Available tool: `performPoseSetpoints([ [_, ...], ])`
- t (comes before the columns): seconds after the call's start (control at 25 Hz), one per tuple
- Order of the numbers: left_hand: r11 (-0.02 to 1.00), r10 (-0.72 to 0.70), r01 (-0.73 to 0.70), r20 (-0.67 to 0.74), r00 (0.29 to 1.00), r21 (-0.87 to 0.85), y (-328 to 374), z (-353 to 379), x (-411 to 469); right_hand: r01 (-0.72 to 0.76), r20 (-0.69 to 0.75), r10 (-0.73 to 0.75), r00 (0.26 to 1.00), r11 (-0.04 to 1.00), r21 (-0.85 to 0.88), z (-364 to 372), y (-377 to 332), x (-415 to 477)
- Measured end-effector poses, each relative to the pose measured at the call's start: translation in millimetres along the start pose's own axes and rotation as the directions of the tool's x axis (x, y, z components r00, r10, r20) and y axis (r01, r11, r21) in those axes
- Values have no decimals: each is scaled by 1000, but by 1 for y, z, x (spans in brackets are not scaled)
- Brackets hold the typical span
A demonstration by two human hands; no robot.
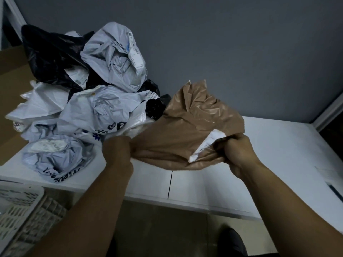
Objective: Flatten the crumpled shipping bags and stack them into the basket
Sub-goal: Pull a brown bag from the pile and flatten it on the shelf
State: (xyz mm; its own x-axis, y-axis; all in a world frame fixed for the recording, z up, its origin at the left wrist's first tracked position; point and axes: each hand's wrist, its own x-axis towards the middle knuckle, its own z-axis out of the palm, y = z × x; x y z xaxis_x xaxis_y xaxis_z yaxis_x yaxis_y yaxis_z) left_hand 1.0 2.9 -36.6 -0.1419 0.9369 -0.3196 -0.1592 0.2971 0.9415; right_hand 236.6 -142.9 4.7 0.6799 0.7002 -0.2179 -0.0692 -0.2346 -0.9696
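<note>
Your forearms [89,210] reach up from the bottom edge and lie closest to the lens, meeting at a single held object. Head view. Your left hand [117,151] has its fingers curled tightly around the bunched left edge of the brown shipping bag [185,127]; your right hand [236,153] is likewise fisted around the bag's gathered right corner. Both grips are closed on plastic; neither hand is spread. Between the two grips the bag hangs as a wrinkled sheet, its upper part rising beyond your knuckles and its lower fold sagging just above the table [278,154]; whether the fold touches the surface cannot be told. A white label strip [206,143] runs diagonally across the bag just beside the right grip. Beyond and outward of the left grip sits the pile of crumpled bags [96,112], resting on the table; whether it touches the held bag cannot be told. Topmost in that pile is a pale grey bag [115,56] with a printed label, and a black bag [52,56] lies behind it, farther outward from the left grip. A cardboard box [11,75] stands outward of the pile. Below the left grip and outward of your left forearm, the white perforated basket [22,206] sits lower than the tabletop, well apart from the held bag. Under the span between the grips a dark seam [169,184] crosses the table. A grey wall [222,43] stands beyond both grips.
</note>
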Motion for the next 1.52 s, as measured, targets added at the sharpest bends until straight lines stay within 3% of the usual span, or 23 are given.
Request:
performPoseSetpoints([
  [0.04,964,178,-167,-36,983,206,8,-1,-5,47,-3,-48,999,998,-50,-7,-4,1],
  [0.12,869,359,-378,118,926,319,24,0,-16,113,42,-109,993,987,-113,-15,-13,-2],
  [0.2,913,250,-338,341,906,228,26,13,-32,174,156,-147,977,970,-173,-14,-15,-6],
  [0.24,919,183,-296,384,905,259,22,21,-38,198,221,-149,964,955,-220,-10,-15,-7],
  [0.36,916,95,-209,323,941,341,7,33,-38,218,352,-105,930,929,-300,1,-12,-11],
  [0.44,948,115,-161,176,978,276,1,26,-24,177,246,-107,963,943,-282,-3,-6,-4],
  [0.52,971,90,-87,-4,996,223,1,12,-8,49,2,-49,999,977,-209,-21,0,8],
  [0.6,975,99,-85,-61,993,206,-3,5,0,-59,-69,48,996,984,-169,-38,3,13],
  [0.72,994,108,-108,22,994,15,-2,12,-2,-104,62,133,989,933,-344,-50,0,14],
  [0.84,990,100,-76,208,973,-119,-2,13,-4,-106,124,179,976,888,-447,-50,-7,10],
  [0.96,989,62,-12,333,941,-148,-4,13,-6,-58,165,124,979,933,-355,-44,-5,12],
  [1.2,1000,-16,10,230,973,25,-10,8,-4,-52,-42,47,998,988,-148,-40,10,30],
  [1.32,992,-67,54,114,991,114,-4,5,0,38,-88,-49,995,992,-121,-45,12,34],
  [1.44,943,149,-176,115,982,281,13,6,2,113,-12,-117,993,982,-153,-50,9,34],
  [1.52,912,179,-240,203,963,332,13,9,1,133,42,-129,991,984,-121,-52,10,33],
])
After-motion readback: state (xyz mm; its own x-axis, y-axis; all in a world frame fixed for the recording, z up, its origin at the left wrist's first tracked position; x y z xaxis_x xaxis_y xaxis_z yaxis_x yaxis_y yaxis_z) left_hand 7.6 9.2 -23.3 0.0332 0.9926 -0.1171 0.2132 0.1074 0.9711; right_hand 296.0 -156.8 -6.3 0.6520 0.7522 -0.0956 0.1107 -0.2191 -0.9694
